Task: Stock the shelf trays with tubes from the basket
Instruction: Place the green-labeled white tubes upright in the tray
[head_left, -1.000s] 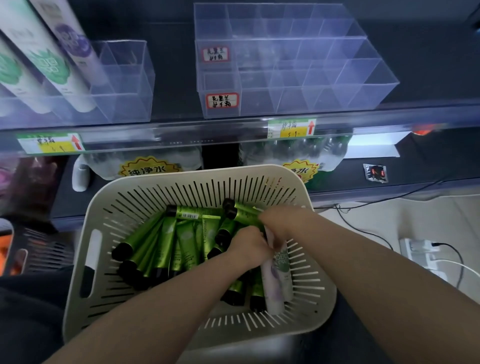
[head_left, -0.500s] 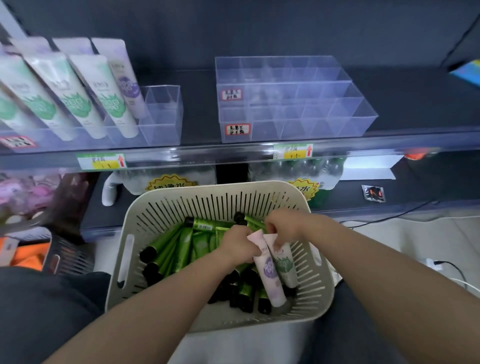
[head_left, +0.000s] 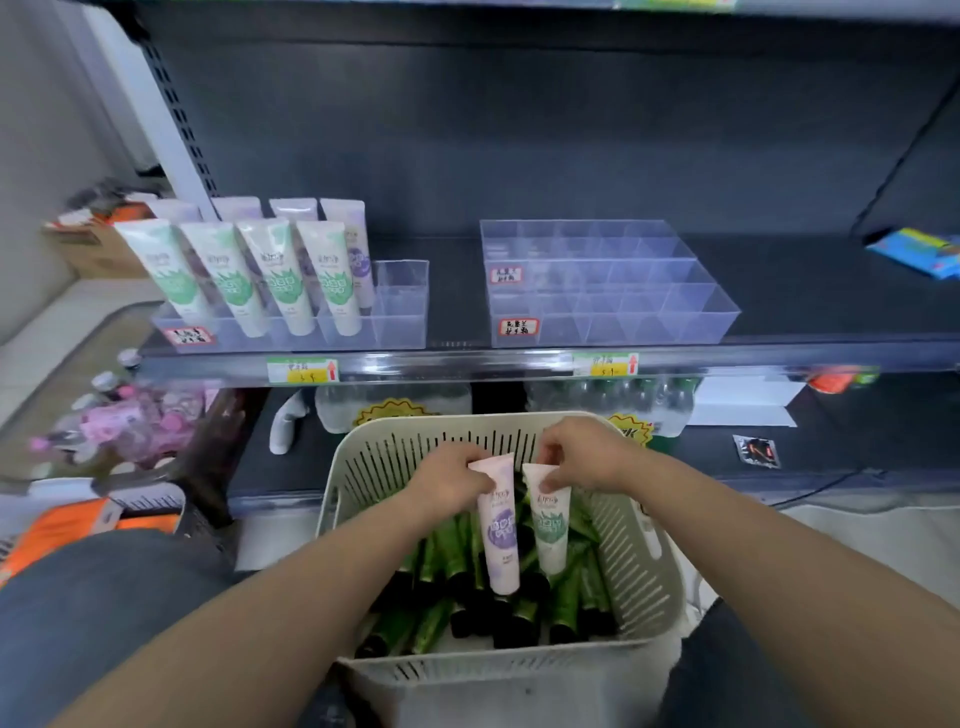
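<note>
I am holding one tube in each hand, both lifted above the basket. My left hand is gripping the flat crimped end of a pale tube with a purple label, with my fingers curled round it and its cap pointing down toward six o'clock. My right hand is pinching the crimped end of a white tube with a green label in the same way, just beside the first at its three o'clock. I cannot tell whether the two tubes are touching.

Beneath them, the cream slotted basket is sitting close in front of me, holding a pile of dark green tubes with black caps.

At eleven o'clock from my hands, a clear tray on the shelf is holding stocked tubes standing cap-down and leaning. The green-labelled ones are in front and the purple-labelled ones behind. At one o'clock, well apart from it, a second clear divided tray is showing two small red-edged labels on its left side.
</note>
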